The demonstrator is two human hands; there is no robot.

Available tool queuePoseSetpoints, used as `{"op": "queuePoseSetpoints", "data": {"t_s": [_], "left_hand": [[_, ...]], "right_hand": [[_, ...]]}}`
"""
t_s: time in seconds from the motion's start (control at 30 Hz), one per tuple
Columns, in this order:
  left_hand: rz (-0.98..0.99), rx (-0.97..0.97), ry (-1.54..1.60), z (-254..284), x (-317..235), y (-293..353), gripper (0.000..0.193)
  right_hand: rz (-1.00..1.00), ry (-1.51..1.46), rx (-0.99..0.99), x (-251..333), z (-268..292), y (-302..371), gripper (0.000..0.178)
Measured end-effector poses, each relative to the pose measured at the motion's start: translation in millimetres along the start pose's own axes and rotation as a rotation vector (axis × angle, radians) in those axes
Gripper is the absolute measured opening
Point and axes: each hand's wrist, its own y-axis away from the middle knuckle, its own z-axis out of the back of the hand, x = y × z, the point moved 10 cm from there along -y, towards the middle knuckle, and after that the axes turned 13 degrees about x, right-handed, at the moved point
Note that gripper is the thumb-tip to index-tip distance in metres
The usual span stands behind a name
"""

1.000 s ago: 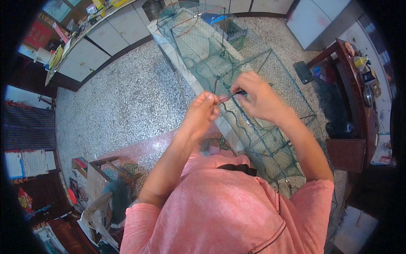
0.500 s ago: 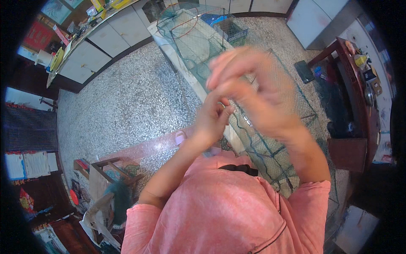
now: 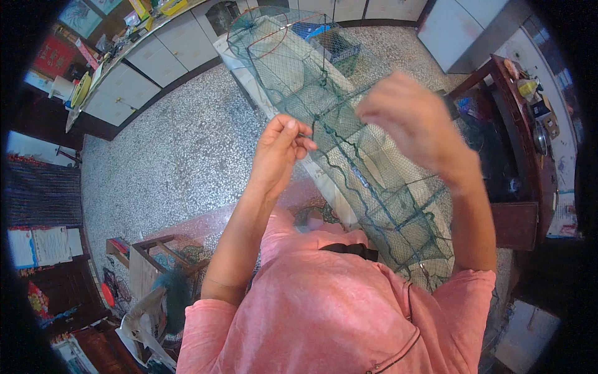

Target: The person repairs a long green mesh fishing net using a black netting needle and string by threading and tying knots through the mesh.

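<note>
A long green mesh net trap (image 3: 389,202) with dark cords and stiff frame rods stretches from the far middle to near my right side. It lies over a long pale board (image 3: 249,84). My left hand (image 3: 280,146) is raised beside the left edge of the netting, thumb pressed to the curled fingers. What it pinches, if anything, is too fine to make out. Above the net's right part hovers my right hand (image 3: 411,121), blurred by motion, its fingers bent inward and drawn together. Whatever lies between them is hidden. A small blue-and-white strip (image 3: 360,176) rests along a cord on the net.
White cabinets (image 3: 159,56) with a cluttered counter line the far left. A wooden stool (image 3: 146,265) with green netting stands near left. To the right is a dark wooden table (image 3: 517,212) with things on top. A dark crate (image 3: 339,50) sits behind the trap.
My hands were close together, overlapping over the net. Now they are apart: the left has moved left and up, the right has swung to the right.
</note>
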Motion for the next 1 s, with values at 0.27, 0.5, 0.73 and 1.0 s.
{"op": "queuePoseSetpoints", "data": {"t_s": [0.27,0.5,0.73,1.0], "left_hand": [[0.106,0.036,0.032,-4.2,32.2,7.7,0.011],[0.179,0.057,0.415,-1.0,69.6,4.2,0.007],[0.194,0.025,0.297,1.5,77.8,5.2,0.005],[-0.490,0.013,-0.955,-64.4,-19.8,24.5,0.019]], "right_hand": [[-0.141,-0.038,0.142,-44.1,-77.4,2.5,0.007],[-0.039,-0.361,0.030,-33.5,-84.9,-8.6,0.020],[-0.043,-0.319,0.028,-19.2,-109.1,-14.6,0.014],[0.157,-0.787,-0.346,43.1,-20.6,-24.2,0.012]]}}
